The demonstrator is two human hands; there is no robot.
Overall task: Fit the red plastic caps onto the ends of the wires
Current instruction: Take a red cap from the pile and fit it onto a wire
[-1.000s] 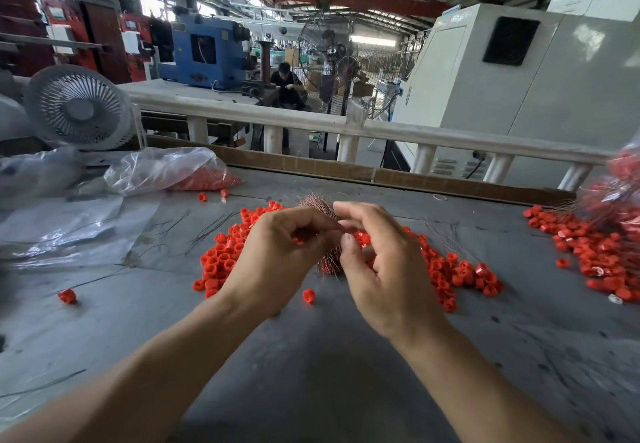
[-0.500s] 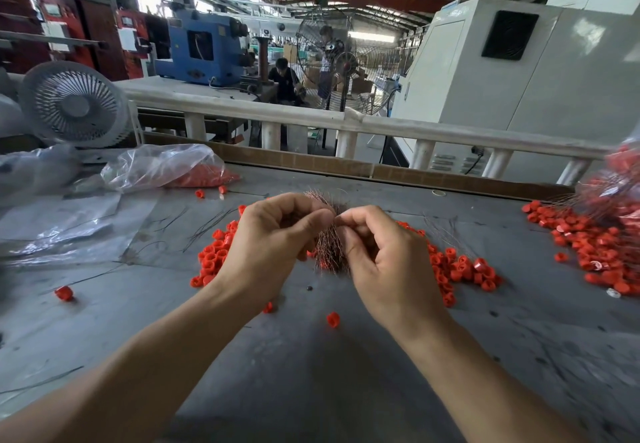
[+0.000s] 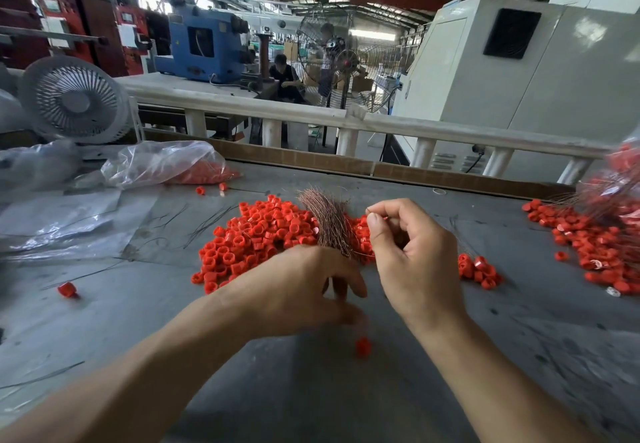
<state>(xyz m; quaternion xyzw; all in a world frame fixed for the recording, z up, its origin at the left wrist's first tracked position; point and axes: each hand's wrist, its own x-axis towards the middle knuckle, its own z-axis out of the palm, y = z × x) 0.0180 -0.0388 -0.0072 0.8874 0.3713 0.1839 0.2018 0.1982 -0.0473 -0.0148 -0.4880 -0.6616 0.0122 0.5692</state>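
Observation:
A heap of red plastic caps [image 3: 263,234] lies mid-table. A bundle of thin copper wires [image 3: 329,224] fans up out of it, its lower end behind my left hand [image 3: 298,290], which appears to grip it. That hand's blurred fingertips point down just above a single red cap [image 3: 363,347] on the table. My right hand [image 3: 415,262] is held up beside the bundle, thumb and forefinger pinching one thin wire [image 3: 375,214]; its tip is too fine to make out.
Wires with red caps [image 3: 595,252] pile up at the right edge. A clear bag of caps [image 3: 166,165] and plastic sheeting lie at the left, with a white fan [image 3: 74,99] behind. A stray cap [image 3: 67,289] and loose wires lie on the left. A cardboard strip [image 3: 346,165] edges the table.
My left hand left the right hand's fingertips and dropped towards the table, down to the single cap. My right hand stayed up, still pinching a wire.

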